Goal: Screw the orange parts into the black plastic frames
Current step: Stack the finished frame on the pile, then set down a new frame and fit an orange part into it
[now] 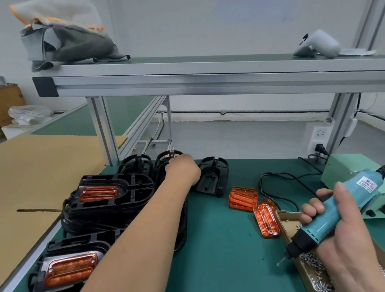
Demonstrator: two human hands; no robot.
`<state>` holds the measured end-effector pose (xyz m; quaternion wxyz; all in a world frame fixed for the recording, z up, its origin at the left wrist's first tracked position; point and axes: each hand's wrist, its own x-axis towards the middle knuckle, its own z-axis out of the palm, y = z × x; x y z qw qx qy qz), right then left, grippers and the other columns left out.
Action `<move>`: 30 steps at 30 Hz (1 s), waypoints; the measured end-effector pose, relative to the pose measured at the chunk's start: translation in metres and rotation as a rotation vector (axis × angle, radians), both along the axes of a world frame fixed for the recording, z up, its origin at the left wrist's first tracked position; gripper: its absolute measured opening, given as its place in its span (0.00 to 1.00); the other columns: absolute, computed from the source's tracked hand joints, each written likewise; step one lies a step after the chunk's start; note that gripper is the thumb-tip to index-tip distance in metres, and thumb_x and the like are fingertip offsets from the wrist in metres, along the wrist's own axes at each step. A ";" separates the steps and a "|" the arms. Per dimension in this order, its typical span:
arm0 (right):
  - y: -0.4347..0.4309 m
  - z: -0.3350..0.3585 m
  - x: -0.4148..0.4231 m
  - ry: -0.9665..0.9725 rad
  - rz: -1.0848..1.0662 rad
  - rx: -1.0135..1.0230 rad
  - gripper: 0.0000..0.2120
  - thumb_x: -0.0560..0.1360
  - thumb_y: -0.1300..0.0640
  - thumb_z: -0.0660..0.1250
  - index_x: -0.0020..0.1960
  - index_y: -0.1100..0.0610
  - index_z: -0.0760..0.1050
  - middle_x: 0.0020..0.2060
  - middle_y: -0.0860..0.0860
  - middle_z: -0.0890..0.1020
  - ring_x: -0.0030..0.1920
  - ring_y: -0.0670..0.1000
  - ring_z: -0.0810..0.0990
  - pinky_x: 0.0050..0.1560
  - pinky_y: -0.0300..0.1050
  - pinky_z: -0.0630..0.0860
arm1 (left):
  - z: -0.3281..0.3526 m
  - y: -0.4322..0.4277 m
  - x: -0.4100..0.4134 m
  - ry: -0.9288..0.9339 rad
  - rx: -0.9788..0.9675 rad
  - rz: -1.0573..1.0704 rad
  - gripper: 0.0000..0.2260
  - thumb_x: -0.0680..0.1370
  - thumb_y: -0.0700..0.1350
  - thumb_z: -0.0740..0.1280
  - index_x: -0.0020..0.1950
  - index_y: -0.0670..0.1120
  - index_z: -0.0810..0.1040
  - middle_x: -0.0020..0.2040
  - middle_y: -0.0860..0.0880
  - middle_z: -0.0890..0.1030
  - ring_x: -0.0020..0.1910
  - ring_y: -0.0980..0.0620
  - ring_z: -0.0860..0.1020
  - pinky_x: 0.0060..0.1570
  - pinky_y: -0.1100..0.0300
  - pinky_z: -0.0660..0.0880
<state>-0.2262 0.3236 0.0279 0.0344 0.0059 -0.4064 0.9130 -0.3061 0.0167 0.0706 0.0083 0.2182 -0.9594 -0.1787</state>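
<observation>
Left hand (182,169) stretches over the stacked black frames (134,191) to the far ones, fingers hidden, grip unclear, while the right hand (336,222) is wrapped round a blue screwdriver (353,199) above the screw box (309,269), loose orange parts (243,199) between them on the green table (226,268).

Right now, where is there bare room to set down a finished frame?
The green mat is bare between the left forearm and the loose orange parts; the cardboard sheet at left is largely bare too. Crowded: stacked black frames at back left; screw box and screwdriver at right.
</observation>
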 end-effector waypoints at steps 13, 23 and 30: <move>0.002 -0.003 -0.003 0.011 0.045 -0.032 0.16 0.72 0.40 0.78 0.42 0.52 0.81 0.34 0.48 0.71 0.33 0.47 0.73 0.32 0.39 0.76 | -0.021 -0.004 -0.017 -0.110 -0.255 0.027 0.14 0.79 0.40 0.67 0.64 0.42 0.74 0.69 0.40 0.71 0.53 0.42 0.71 0.41 0.52 0.69; -0.001 0.000 0.000 -0.012 0.022 -0.045 0.15 0.79 0.42 0.72 0.43 0.52 0.80 0.34 0.48 0.71 0.33 0.47 0.73 0.32 0.39 0.76 | -0.009 -0.007 -0.008 -0.045 -0.162 -0.036 0.14 0.74 0.31 0.65 0.57 0.43 0.75 0.40 0.46 0.76 0.34 0.48 0.74 0.29 0.55 0.69; -0.002 0.002 0.001 -0.019 0.019 -0.056 0.15 0.80 0.42 0.71 0.42 0.52 0.80 0.34 0.48 0.71 0.33 0.46 0.72 0.32 0.38 0.76 | -0.016 0.016 -0.012 0.023 -0.121 -0.102 0.08 0.76 0.34 0.65 0.53 0.42 0.76 0.41 0.46 0.75 0.43 0.44 0.78 0.43 0.51 0.76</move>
